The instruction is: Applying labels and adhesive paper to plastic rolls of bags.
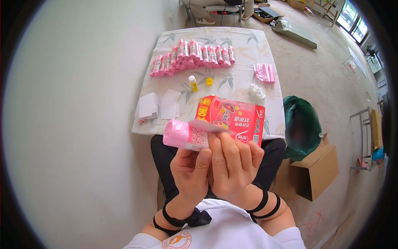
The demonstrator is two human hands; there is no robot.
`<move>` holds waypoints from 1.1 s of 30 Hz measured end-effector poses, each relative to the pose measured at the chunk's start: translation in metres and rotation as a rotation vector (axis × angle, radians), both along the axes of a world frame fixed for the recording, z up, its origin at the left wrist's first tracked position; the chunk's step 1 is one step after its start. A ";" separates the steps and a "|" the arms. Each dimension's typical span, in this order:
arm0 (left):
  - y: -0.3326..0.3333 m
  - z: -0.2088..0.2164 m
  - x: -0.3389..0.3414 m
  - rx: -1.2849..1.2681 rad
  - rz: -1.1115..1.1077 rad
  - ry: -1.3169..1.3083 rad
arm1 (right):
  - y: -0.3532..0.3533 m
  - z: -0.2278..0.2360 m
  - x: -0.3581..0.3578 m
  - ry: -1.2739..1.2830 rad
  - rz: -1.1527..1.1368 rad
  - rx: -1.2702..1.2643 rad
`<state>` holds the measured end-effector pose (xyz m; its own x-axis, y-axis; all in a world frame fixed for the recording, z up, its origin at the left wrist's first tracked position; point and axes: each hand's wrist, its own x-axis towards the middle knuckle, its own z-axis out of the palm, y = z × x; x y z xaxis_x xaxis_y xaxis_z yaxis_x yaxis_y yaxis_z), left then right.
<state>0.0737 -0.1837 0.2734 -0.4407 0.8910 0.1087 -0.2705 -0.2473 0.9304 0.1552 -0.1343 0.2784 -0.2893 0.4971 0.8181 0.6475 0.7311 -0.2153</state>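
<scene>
Raised over the table's near edge is a roll of pink plastic bags (175, 133), partly wrapped in a printed paper label. From below, my left hand (188, 168) closes round the roll's right part. My right hand (234, 159) pinches the free edge of the paper label (207, 125), which stands off the roll; part of the label is hidden behind these fingers. Just beyond my hands a flattened red printed carton (251, 114) lies on the table. Farther off are an uncapped yellow glue stick (193, 84), its yellow cap (209, 81) and white paper slips (148, 106).
Many labelled pink rolls (192, 56) are piled across the patterned tablecloth (232, 35). Folded pink plastic (264, 73) and a crumpled white wad (256, 91) lie right. Beside the table stand a green bag (296, 151) and a cardboard box (319, 170). A person (203, 6) sits opposite.
</scene>
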 end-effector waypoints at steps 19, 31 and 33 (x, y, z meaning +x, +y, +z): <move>-0.002 -0.004 -0.006 -0.064 0.066 0.064 | -0.018 -0.017 -0.009 -0.168 -0.033 0.189; 0.018 -0.014 -0.020 -0.056 -0.037 -0.203 | -0.020 -0.024 0.047 0.709 0.319 -0.773; 0.019 -0.014 -0.021 -0.070 -0.039 -0.236 | -0.010 -0.027 0.049 0.787 0.603 -1.179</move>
<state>0.0530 -0.1652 0.2595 -0.4112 0.9098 -0.0558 -0.4903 -0.1692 0.8550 0.2038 -0.1440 0.2511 -0.3758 0.9218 0.0947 -0.2238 0.0089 -0.9746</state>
